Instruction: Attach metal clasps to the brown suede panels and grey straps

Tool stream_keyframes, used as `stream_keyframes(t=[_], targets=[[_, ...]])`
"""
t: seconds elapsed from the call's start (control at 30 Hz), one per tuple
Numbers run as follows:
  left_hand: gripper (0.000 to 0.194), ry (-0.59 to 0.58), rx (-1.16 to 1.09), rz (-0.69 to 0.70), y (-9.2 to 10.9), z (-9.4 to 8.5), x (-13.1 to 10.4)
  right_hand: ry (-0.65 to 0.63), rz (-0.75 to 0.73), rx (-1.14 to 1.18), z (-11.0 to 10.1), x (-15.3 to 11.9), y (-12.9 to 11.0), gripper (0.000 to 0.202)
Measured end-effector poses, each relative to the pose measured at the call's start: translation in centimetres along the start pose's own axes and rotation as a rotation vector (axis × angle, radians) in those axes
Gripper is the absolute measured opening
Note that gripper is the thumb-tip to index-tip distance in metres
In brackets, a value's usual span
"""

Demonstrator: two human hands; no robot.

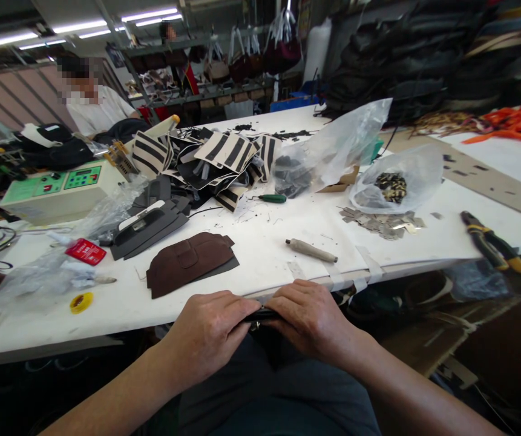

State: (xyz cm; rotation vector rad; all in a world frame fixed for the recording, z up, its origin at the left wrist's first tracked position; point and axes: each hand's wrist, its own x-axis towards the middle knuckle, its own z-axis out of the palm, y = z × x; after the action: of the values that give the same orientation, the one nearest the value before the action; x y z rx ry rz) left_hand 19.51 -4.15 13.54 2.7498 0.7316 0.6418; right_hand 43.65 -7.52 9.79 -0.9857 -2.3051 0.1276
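At the table's front edge, my left hand (pixel 215 324) and my right hand (pixel 308 315) are closed side by side on a black piece (pixel 264 315). Fingers cover most of it; a small shiny metal bit shows below, and its kind is not clear. Just beyond my left hand lies a brown leather panel (pixel 190 263) with a tab in its middle, on top of a grey one. Past my right hand is a tool with a wrapped handle (pixel 312 250).
Striped pieces (pixel 226 151) are heaped at the back beside a control box (pixel 65 188). Pliers (pixel 496 242) lie at the right edge, near metal plates (pixel 382 223) and a plastic bag (pixel 419 175). A red bottle (pixel 85 251) and yellow tape (pixel 81 302) lie left. A person (pixel 97 109) is behind.
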Motion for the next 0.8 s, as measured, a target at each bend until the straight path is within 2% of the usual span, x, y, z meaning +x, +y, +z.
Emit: stream_keyframes(t=[0.2, 0.5, 0.67, 0.8], targets=[[0.024, -0.017, -0.047, 0.036, 0.4, -0.5, -0.2, 0.040, -0.019, -0.007, -0.1, -0.1, -0.8, 0.022], [0.020, -0.043, -0.106, 0.018, 0.3, -0.5, -0.4, 0.020, -0.041, -0.006, -0.1, -0.3, -1.2, 0.023], [0.028, 0.090, 0.002, -0.100, -0.2, -0.2, -0.9, -0.006, 0.041, 0.006, -0.6, -0.2, -1.1, 0.022], [0.011, 0.056, -0.003, -0.075, -0.3, -0.2, -1.0, -0.047, 0.156, -0.005, -1.0, 0.0, -1.5, 0.012]])
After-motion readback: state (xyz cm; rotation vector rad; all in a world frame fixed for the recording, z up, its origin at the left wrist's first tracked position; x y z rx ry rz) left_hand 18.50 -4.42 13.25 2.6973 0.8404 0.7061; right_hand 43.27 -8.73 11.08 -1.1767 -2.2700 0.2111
